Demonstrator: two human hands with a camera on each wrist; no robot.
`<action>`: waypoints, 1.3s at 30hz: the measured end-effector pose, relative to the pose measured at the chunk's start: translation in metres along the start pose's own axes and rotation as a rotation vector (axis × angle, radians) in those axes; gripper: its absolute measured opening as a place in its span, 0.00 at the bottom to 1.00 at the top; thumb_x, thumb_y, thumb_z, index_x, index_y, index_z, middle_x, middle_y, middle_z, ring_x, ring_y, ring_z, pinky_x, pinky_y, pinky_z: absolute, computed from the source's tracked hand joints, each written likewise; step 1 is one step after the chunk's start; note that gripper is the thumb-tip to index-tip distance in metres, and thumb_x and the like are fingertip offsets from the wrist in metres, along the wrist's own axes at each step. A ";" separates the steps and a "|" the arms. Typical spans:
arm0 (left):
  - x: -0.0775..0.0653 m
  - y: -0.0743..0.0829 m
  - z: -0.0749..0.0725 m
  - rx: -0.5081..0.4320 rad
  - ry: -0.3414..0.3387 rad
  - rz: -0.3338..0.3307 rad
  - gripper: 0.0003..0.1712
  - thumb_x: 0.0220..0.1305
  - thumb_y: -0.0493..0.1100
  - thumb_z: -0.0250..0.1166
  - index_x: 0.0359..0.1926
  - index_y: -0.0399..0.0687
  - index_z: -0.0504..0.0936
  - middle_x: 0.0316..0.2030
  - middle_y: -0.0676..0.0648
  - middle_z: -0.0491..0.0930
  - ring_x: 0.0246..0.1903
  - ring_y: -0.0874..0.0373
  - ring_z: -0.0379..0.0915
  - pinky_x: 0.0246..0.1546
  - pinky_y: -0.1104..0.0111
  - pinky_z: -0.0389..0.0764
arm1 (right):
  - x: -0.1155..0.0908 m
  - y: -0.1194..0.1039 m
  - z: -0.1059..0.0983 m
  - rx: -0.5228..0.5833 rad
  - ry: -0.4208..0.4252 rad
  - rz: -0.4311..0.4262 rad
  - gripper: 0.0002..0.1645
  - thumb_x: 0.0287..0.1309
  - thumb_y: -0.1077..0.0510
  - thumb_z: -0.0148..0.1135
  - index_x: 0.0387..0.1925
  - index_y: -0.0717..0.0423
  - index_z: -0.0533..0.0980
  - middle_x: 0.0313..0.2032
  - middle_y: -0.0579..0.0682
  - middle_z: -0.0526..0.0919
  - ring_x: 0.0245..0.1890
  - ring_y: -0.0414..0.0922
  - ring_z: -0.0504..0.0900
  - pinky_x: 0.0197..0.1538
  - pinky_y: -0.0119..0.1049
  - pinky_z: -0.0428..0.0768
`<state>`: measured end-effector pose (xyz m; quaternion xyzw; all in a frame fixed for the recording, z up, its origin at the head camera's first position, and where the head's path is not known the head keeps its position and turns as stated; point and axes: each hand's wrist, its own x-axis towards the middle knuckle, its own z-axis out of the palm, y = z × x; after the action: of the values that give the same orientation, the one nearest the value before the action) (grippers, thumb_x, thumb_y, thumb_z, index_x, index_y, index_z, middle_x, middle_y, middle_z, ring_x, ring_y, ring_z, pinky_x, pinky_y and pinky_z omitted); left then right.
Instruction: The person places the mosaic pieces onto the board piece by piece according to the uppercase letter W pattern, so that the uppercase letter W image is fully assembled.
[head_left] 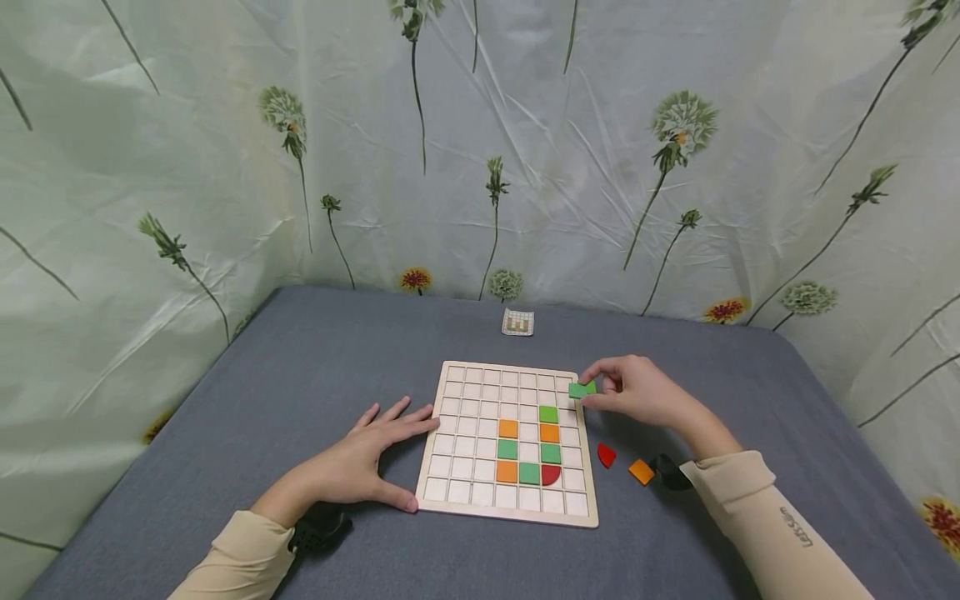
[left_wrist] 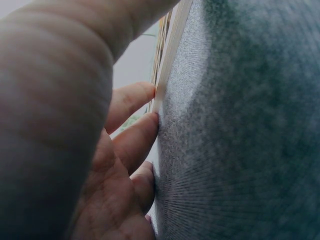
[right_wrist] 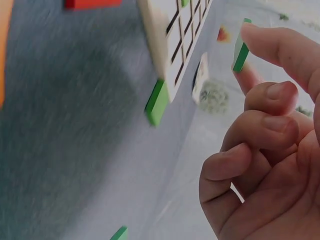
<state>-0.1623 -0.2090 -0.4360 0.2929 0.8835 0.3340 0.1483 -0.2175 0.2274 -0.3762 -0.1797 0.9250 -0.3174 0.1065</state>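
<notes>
A wooden grid board (head_left: 461,447) lies on the cloth, with several orange, green and red tiles in its right half. Thumb and index finger of my right hand (head_left: 647,393) pinch a green square tile (right_wrist: 241,52) above the board's far right corner; the other fingers are curled. Another green tile (right_wrist: 157,102) lies on the cloth by the board's edge, partly hidden in the head view. My left hand (head_left: 351,460) is spread at the board's left side, fingertips and thumb touching its edge. In the board, a red quarter-round tile (head_left: 551,475) sits beside a green tile (head_left: 529,473).
Right of the board lie a loose red tile (head_left: 606,455) and an orange tile (head_left: 641,472), close to the right wrist's black strap. A small pattern card (head_left: 517,322) lies behind the board. Flower-printed fabric (head_left: 480,125) hangs beyond the grey cloth (head_left: 360,333).
</notes>
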 end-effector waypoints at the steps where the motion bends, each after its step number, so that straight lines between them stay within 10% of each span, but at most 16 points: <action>1: 0.000 0.000 0.000 0.001 0.000 0.000 0.62 0.49 0.67 0.84 0.83 0.64 0.66 0.85 0.50 0.57 0.87 0.36 0.36 0.80 0.29 0.30 | 0.000 -0.003 0.001 -0.003 0.000 -0.007 0.17 0.63 0.54 0.77 0.50 0.57 0.86 0.20 0.42 0.68 0.20 0.37 0.63 0.27 0.30 0.62; 39: 0.001 -0.001 0.001 -0.008 -0.004 0.002 0.62 0.49 0.67 0.84 0.83 0.65 0.66 0.85 0.50 0.56 0.87 0.36 0.36 0.80 0.29 0.30 | -0.011 -0.077 0.075 0.063 -0.178 -0.238 0.09 0.62 0.53 0.77 0.42 0.50 0.86 0.17 0.34 0.68 0.16 0.29 0.66 0.29 0.25 0.70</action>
<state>-0.1634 -0.2083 -0.4373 0.2938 0.8817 0.3369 0.1509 -0.1636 0.1345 -0.3851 -0.3118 0.8737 -0.3396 0.1552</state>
